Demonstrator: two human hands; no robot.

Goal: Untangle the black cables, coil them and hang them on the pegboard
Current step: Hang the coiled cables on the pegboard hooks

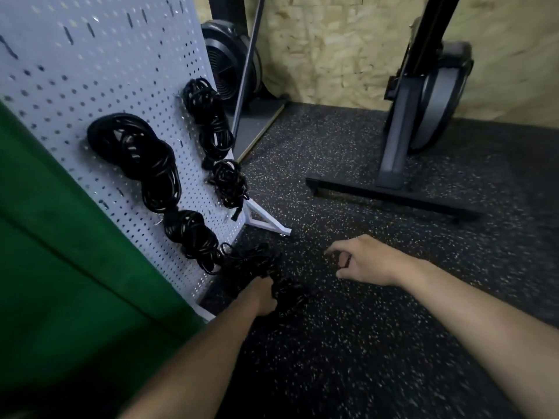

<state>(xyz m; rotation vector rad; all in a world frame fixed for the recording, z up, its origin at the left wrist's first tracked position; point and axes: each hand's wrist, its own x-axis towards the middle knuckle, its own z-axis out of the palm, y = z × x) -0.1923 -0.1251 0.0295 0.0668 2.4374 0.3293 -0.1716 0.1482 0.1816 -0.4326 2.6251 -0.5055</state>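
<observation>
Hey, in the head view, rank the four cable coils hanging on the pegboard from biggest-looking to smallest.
1. Left coil, clearly the largest.
2. Top right coil and bottom coil: too alike to rank, and the bottom one sits nearer the camera.
3. Middle right coil, the smallest.

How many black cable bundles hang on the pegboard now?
4: a large upper-left bundle, a lower-left bundle, an upper-right bundle, a lower-right bundle, all on the pegboard. The large one may be two overlapping.
</observation>
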